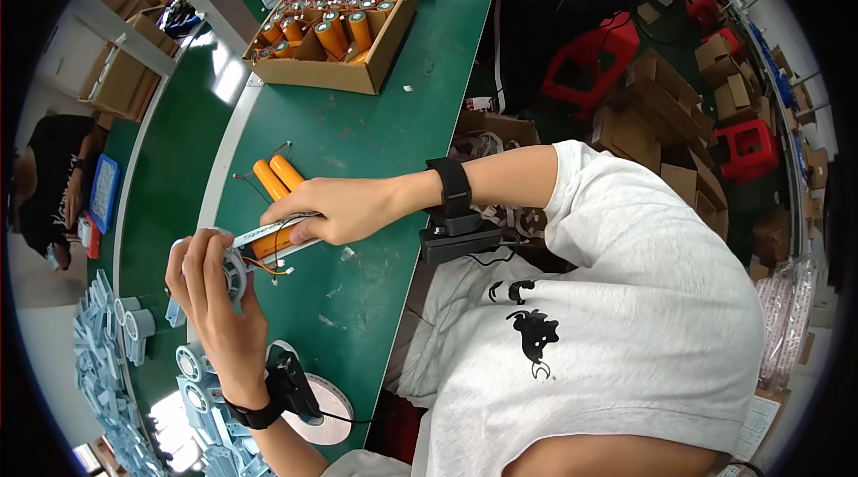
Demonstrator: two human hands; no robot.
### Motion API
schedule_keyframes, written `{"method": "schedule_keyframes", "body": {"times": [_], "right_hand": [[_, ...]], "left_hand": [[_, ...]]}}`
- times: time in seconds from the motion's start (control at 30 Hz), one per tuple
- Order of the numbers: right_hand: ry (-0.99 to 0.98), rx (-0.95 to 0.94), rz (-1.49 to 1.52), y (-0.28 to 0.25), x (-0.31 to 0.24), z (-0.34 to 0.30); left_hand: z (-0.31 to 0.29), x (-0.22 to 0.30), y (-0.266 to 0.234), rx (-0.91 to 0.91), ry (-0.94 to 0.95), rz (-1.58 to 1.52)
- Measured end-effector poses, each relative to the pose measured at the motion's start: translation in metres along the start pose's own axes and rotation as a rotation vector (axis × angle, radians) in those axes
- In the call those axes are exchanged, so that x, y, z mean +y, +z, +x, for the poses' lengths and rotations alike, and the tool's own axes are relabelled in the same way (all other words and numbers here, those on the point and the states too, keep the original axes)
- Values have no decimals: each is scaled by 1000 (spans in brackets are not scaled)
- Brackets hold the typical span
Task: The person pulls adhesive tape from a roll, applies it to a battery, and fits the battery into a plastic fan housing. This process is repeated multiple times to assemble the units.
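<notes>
My left hand wraps its fingers round the round grilled head of a pale handheld fan housing. At the other end, my right hand is closed on the long handle, with the thumb along its side. An orange cylindrical battery cell lies in the handle, partly covered by the right hand. Thin coloured wires with small pale ends hang out beside the head. Just beyond my right hand, two more orange cells with wire leads lie on the green table.
A cardboard box of orange cells stands farther up the table. Light blue fan housings lie near my left forearm, by a white roll. More blue parts sit on the green conveyor. Other people work nearby.
</notes>
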State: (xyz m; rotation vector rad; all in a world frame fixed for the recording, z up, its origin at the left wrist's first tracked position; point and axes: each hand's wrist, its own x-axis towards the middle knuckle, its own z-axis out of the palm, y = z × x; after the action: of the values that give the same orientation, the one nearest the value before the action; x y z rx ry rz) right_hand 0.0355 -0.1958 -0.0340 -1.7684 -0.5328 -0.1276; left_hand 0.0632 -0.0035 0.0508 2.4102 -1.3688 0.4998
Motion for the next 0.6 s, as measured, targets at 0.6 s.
{"method": "schedule_keyframes", "body": {"times": [0.6], "right_hand": [[408, 449, -835, -172, 46, 55]], "left_hand": [[133, -225, 117, -514, -530, 221]]}}
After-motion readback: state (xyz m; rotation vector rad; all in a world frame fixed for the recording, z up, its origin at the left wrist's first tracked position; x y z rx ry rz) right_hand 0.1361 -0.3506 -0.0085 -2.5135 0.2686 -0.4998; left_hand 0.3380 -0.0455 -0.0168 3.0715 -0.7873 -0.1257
